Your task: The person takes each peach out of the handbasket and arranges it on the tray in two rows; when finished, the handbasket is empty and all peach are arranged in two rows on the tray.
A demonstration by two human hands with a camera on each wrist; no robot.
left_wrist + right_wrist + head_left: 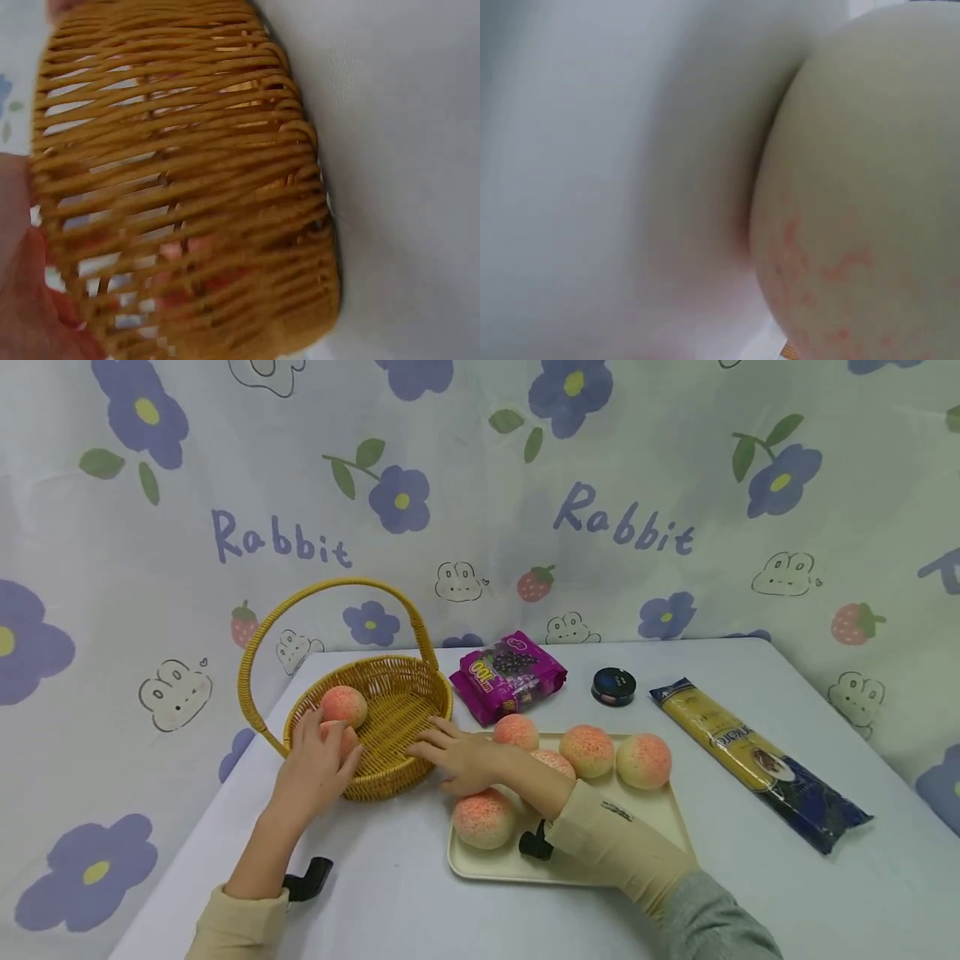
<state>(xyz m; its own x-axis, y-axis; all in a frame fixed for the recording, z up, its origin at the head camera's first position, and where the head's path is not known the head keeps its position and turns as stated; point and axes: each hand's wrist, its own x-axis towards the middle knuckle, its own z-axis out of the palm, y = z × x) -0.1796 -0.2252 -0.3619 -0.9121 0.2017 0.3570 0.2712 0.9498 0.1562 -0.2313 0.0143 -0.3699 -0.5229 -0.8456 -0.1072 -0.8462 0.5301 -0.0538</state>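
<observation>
A yellow-brown wicker basket (397, 777) with a tall handle holds two cream peaches with pink-speckled tops. My left hand (311, 772) reaches over its left rim, fingers and thumb spread about the nearer peach (347, 739) and partly covering it. The other peach (344, 705) lies just behind. At the right rim is my right hand (461, 760), its fingers extended over the edge and nothing held. Beneath the right wrist, several more peaches sit on a cream tray (570, 878), the nearest peach (484, 818) at its left end. The left wrist view shows the basket's woven wall (187, 187).
A purple packet (510, 677) with grapes printed on it lies behind the tray, right of the basket. Farther right are a small round black container (613, 686) and a long gold-and-blue packet (757, 764). A patterned cloth hangs behind the white table (390, 902).
</observation>
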